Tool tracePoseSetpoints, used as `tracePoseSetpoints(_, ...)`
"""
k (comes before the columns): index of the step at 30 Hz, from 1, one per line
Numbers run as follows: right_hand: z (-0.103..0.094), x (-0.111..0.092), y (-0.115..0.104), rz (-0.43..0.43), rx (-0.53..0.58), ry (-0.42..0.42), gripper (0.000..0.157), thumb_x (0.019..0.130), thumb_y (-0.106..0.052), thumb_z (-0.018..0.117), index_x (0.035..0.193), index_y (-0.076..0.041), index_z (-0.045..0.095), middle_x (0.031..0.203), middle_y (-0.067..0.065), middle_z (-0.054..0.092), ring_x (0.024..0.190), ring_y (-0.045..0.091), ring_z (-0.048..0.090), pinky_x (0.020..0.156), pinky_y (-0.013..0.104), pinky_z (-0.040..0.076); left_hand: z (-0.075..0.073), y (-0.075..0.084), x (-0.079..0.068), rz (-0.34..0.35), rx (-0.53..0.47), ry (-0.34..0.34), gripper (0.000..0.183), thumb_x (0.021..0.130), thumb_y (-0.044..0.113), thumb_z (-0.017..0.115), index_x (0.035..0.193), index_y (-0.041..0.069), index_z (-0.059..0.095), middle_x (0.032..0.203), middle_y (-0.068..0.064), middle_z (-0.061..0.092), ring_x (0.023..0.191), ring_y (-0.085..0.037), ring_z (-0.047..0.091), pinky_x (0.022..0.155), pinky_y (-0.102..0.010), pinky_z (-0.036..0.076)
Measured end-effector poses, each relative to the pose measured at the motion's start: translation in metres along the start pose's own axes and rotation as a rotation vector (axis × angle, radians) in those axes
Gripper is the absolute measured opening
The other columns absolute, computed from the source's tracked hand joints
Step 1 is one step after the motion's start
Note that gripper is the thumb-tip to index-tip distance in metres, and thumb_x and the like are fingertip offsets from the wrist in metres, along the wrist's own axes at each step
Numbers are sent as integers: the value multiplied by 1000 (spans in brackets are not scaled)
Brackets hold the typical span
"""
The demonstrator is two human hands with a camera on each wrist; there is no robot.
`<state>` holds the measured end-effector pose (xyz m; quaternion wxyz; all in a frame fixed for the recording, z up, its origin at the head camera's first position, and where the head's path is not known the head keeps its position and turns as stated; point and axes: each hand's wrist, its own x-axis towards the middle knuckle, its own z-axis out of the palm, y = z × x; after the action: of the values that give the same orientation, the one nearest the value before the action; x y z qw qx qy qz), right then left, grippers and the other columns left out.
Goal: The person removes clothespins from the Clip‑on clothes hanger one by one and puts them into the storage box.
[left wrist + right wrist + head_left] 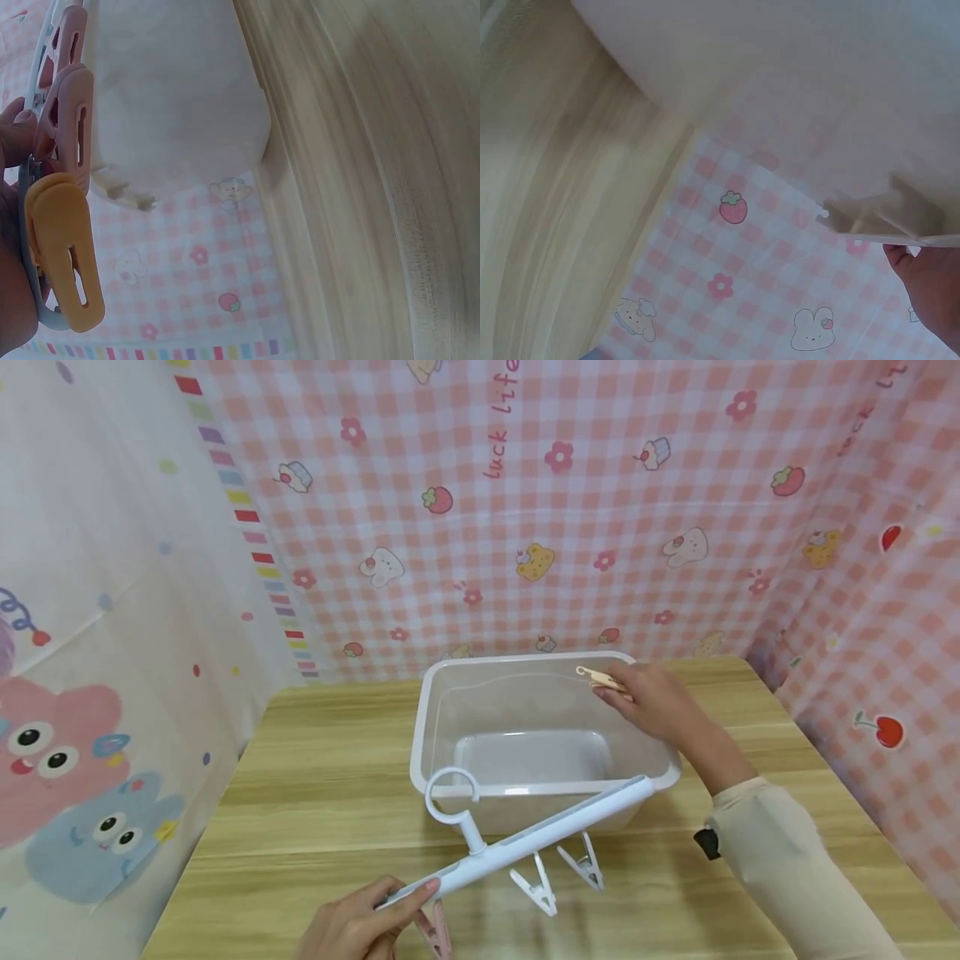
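Observation:
My left hand [360, 918] grips one end of a pale blue clip hanger [517, 852], whose bar slants up to the right across the tub's near side. Its round hook [431, 793] points up. Two white clips [538, 893] hang from the bar, and a pink clip [435, 931] is beside my left fingers. The left wrist view adds an orange clip [67, 255] near the hand. Over the far right of a whitish plastic tub [422, 718], my right hand [656, 697] pinches a cream clothespin [600, 677] with a small looped end.
The tub stands on a wood-grain table [322, 793] near its back edge. Behind the table hangs a pink checked cloth [480, 527]. A cartoon-print sheet [150, 610] hangs on the left, and more checked cloth [847, 635] closes off the right.

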<state>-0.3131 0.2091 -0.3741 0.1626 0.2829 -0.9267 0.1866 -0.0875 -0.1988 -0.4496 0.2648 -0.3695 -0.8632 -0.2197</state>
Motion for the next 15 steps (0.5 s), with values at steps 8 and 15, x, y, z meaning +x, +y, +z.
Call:
tracePoseSetpoints(8, -2, -9, -3, 89, 8, -69, 55, 105, -39, 49, 150, -8, 49, 154, 22, 48, 146, 46, 40, 117, 68, 31, -3, 0, -1, -15, -6, 0, 39, 99, 12, 58, 136, 22, 66, 86, 12, 64, 61, 15, 34, 53, 1, 23)
tracePoseSetpoints(15, -7, -18, -7, 86, 32, -18, 59, 107, -39, 43, 157, -7, 38, 162, 22, 35, 151, 46, 32, 119, 68, 27, -5, 0, -1, -34, -12, -12, 74, 67, -3, 70, 136, 21, 66, 88, 12, 64, 61, 15, 37, 53, 1, 26)
